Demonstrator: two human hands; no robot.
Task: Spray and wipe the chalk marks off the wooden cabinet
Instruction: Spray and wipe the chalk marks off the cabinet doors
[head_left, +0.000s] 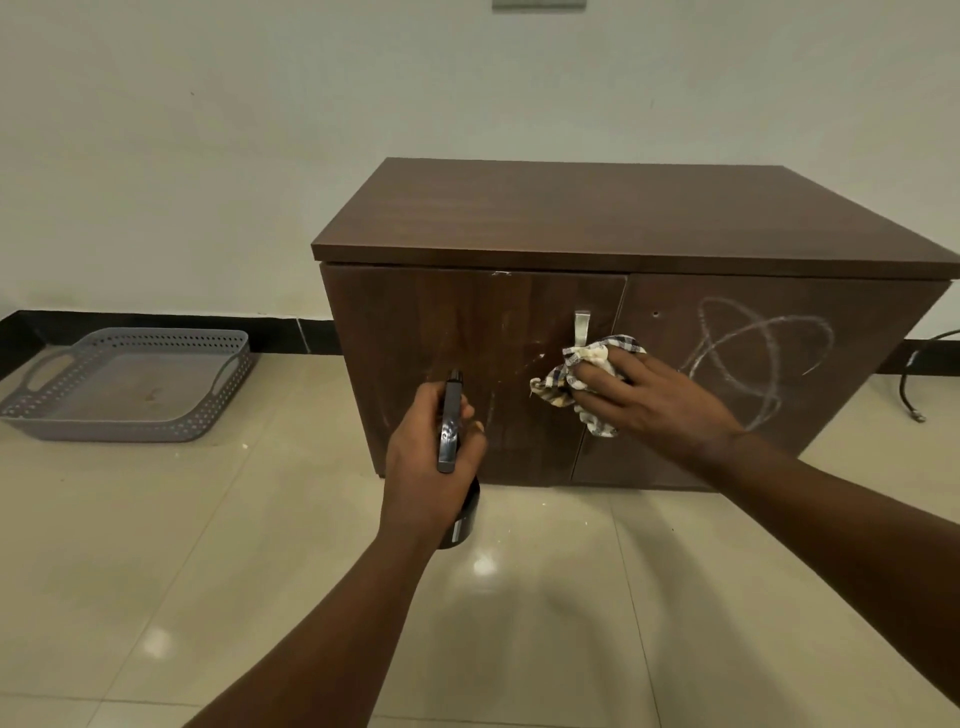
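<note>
A dark wooden cabinet (597, 218) stands against the wall with two doors. White looping chalk marks (753, 358) cover the right door. The left door (441, 332) shows only faint smears and wet streaks. My left hand (426, 467) grips a dark spray bottle (450, 426), its nozzle pointing at the left door. My right hand (654, 395) presses a crumpled checked cloth (582, 374) against the cabinet front, just below the metal handle (582, 327) where the doors meet.
A grey perforated plastic tray (130, 384) lies on the tiled floor to the left, by the black skirting. A dark cable (914, 374) trails on the floor to the right of the cabinet. Glossy beige tiles (519, 597) stretch in front.
</note>
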